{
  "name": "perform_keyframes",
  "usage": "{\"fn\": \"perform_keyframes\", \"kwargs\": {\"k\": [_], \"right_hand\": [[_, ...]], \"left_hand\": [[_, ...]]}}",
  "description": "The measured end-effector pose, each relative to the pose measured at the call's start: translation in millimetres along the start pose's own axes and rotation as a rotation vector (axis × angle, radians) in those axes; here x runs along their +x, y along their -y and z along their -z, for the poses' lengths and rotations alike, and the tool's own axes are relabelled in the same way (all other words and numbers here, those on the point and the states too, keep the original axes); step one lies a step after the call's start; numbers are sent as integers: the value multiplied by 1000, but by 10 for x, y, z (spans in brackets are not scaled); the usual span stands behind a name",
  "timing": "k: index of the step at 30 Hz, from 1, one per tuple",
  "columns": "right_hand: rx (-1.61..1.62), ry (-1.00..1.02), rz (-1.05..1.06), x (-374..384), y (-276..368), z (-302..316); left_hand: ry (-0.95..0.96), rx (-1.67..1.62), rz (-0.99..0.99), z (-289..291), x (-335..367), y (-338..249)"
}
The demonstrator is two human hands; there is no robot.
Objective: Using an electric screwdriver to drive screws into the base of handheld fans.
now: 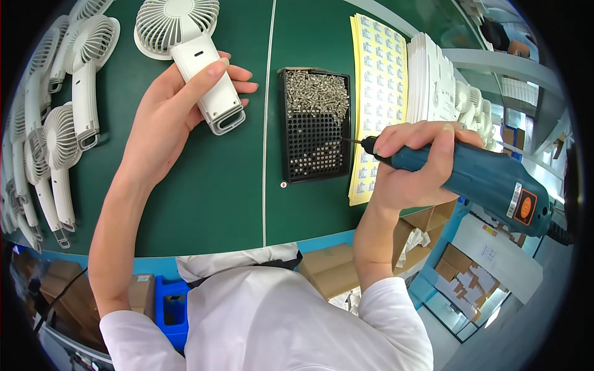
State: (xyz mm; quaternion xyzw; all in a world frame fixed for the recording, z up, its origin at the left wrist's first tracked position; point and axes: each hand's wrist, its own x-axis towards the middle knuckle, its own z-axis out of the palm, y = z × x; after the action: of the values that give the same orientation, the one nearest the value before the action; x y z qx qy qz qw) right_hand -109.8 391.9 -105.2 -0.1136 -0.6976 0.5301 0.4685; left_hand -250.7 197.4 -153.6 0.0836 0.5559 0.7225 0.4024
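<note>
Your left hand [162,114] grips a white fan [193,48]; your right hand [409,179] holds a power screwdriver [489,184], its bit [353,141] at the screw tray [315,134].

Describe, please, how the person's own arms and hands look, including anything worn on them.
The left hand and right hand wear no gloves. Both wrists are bare, with no watch or band visible. The left sleeve and right sleeve are plain white and short, leaving the forearms uncovered.
</note>
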Motion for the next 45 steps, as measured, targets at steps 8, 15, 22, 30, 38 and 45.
{"fn": "perform_keyframes", "kwargs": {"k": [8,15,22,30,38,45], "right_hand": [[-61,-12,64,-51,29,-66],[31,-154,-1,-70,217,-116],[342,-19,29,-274,541,-475],[387,232,62,-431,510,-657],[305,263,21,-436,420,-657],[340,150,-5,-394,465,-584]], "left_hand": [[25,39,7,26,-62,14],[149,1,47,-87,-211,124],[140,-48,59,-213,-321,254],[157,-81,58,-171,-308,288],[179,-36,92,-167,-301,246],[154,-50,65,-159,-317,240]]}}
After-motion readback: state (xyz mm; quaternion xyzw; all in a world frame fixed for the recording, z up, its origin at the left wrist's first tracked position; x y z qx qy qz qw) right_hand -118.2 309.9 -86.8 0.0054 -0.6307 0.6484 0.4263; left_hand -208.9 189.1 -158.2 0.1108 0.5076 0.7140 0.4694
